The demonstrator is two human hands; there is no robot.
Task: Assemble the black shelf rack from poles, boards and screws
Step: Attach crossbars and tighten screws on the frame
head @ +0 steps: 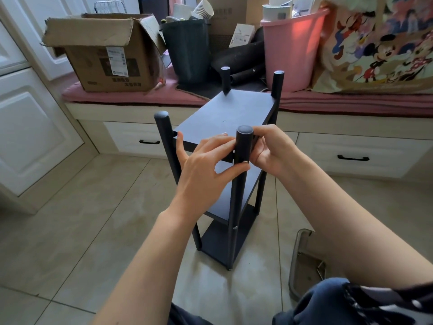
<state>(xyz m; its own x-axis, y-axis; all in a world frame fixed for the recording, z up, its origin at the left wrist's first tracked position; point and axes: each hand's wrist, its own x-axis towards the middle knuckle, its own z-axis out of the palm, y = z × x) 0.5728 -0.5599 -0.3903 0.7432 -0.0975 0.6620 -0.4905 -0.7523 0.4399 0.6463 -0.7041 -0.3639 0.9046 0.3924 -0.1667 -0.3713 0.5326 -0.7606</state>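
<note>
Rack (225,174) standing on the floor between the person's arms, nearly built.

Three boards are sitting on four poles; the left hand (206,165) and right hand (269,148) are both gripping the near pole (243,146) at the top board (234,113), likely seating its last joint. Beyond the hands, an open box (105,55) is showing nothing inside, a dark bin (187,50) is holding paper cups (203,8), and a pink bucket (290,48) is holding papers.
</note>
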